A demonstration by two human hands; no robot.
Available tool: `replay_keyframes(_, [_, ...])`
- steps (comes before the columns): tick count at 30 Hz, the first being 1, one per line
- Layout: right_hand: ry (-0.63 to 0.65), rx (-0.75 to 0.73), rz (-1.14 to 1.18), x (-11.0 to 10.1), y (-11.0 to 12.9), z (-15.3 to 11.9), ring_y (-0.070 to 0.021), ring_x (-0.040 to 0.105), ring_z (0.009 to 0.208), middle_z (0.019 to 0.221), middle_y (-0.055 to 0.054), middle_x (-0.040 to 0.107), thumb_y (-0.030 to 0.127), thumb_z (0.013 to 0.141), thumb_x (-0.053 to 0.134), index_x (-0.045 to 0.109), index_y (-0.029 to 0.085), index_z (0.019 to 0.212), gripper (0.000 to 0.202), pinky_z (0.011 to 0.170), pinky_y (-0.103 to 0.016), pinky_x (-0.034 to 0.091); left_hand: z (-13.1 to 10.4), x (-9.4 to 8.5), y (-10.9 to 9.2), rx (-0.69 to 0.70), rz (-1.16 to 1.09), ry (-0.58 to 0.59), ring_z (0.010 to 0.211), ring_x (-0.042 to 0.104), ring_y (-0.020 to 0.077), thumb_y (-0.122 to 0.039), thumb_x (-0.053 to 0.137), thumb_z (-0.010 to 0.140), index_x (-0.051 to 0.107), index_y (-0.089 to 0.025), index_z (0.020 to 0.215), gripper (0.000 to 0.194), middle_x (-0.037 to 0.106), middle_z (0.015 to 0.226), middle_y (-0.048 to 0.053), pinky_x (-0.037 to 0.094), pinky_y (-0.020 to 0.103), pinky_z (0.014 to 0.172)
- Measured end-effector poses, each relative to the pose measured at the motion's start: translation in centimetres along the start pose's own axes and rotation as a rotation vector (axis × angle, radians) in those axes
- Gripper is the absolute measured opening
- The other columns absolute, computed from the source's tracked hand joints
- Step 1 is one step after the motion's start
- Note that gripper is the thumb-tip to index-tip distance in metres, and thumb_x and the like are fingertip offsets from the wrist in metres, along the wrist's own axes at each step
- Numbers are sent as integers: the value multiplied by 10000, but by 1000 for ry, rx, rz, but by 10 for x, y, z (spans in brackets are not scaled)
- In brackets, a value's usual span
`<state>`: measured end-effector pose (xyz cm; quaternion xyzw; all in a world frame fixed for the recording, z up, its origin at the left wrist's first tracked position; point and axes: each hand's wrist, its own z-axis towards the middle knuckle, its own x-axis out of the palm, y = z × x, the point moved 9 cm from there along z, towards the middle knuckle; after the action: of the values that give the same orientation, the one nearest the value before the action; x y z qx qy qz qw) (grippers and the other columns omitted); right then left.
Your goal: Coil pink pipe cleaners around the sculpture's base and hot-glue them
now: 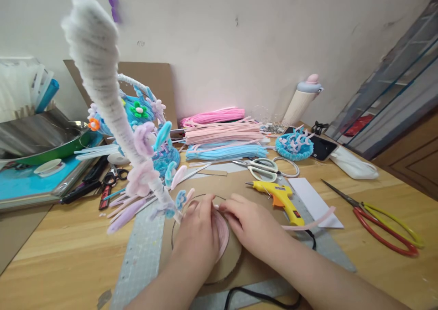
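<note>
My left hand [201, 230] presses down with its fingers together on a flat pink pipe-cleaner coil [223, 232]. Close by, my right hand [255, 223] is closed in a pinch at the coil's far edge. A loose pink pipe cleaner [318, 219] sticks out past that hand to the right, seemingly part of what it pinches. The coil lies on a round cardboard disc [227, 269]. My hands hide the far side of the coil and my fingertips. A tall white fuzzy wrapped stem [106, 86] with pastel flowers rises left of my left hand.
A yellow glue gun [282, 198] lies right of my hands, its black cord [263, 296] looping in front. Green-handled scissors [263, 167] and red-yellow scissors [383, 223] lie farther out. Pipe-cleaner bundles [224, 134], a blue decorated basket [135, 111] and a bottle [301, 100] stand behind.
</note>
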<state>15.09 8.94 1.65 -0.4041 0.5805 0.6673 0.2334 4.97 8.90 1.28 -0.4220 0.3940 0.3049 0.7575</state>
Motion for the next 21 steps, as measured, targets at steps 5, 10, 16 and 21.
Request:
replay_keyframes(5, [11, -5, 41, 3, -1, 1, -166, 609, 837, 894, -33, 606, 158, 927, 442, 675, 211, 981, 245, 724, -264, 417, -1, 0, -2, 19, 5, -7, 995, 612, 275, -64, 417, 806, 497, -119, 1184, 390, 662, 1007, 137, 487, 505, 888])
replay_keyframes(10, [21, 3, 90, 6, -4, 3, -164, 604, 842, 900, -39, 609, 153, 921, 445, 680, 198, 975, 246, 737, -265, 423, 0, 0, -1, 11, -8, -2, 986, 614, 266, -72, 413, 808, 503, -124, 1174, 381, 659, 1012, 135, 509, 473, 855])
replay_keyframes(16, [34, -10, 76, 7, -3, 3, -161, 597, 826, 883, -37, 595, 162, 931, 424, 676, 197, 958, 256, 723, -264, 416, 1, 0, -2, 7, -16, 1, 980, 615, 270, -93, 414, 809, 514, -117, 1177, 382, 665, 1002, 140, 495, 489, 873])
replay_keyframes(21, [51, -31, -22, 10, 1, 4, -157, 592, 776, 867, -30, 581, 180, 936, 419, 655, 198, 932, 237, 662, -256, 391, 3, -4, -6, 8, -37, -7, 936, 627, 269, -133, 436, 801, 529, -114, 1152, 364, 672, 958, 138, 504, 478, 850])
